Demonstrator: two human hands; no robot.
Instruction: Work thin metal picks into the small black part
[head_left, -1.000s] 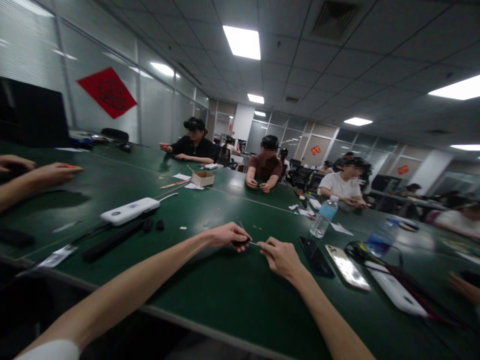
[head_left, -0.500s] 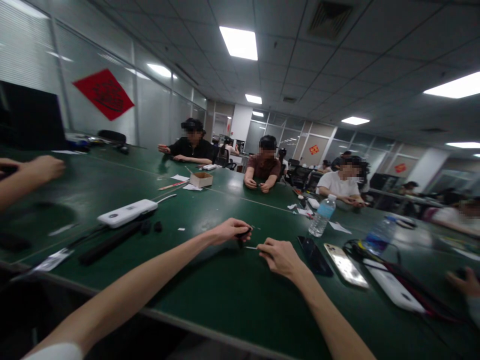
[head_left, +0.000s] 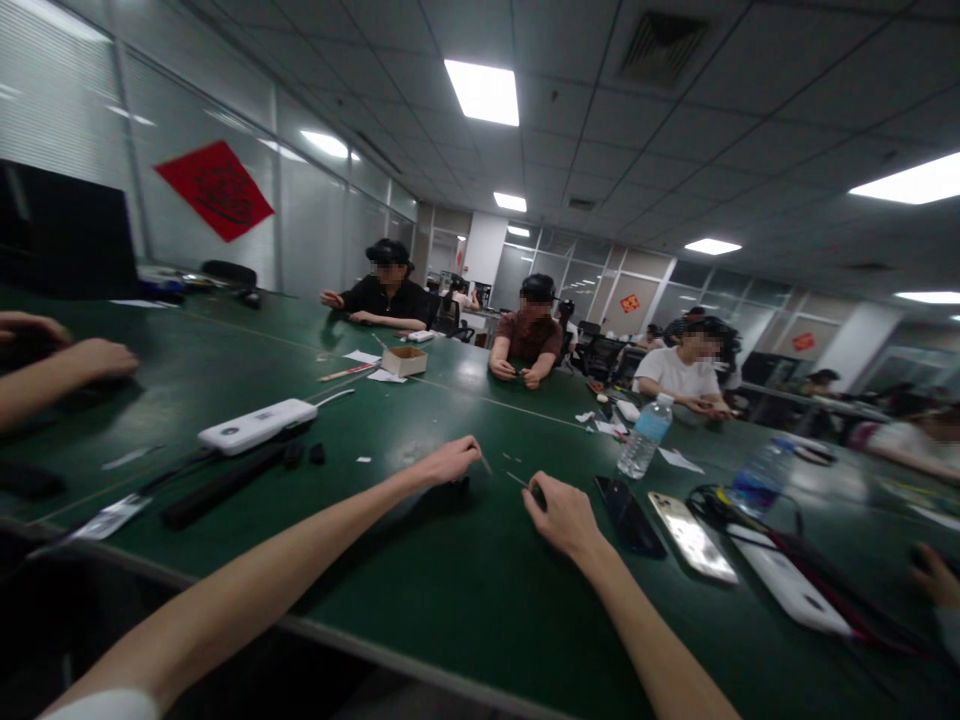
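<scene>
Rod [head_left: 517, 480], slim and pale, juts from the pinched right hand [head_left: 562, 512] over a green table [head_left: 525, 600], now farther from the left hand [head_left: 454, 463] — joint work apparently interrupted, left grip impossible to tell.

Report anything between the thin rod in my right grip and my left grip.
Nothing visible blocks the way: green tabletop shows between the thin rod in the right grip and the left grip, where a slim piece juts out.
</scene>
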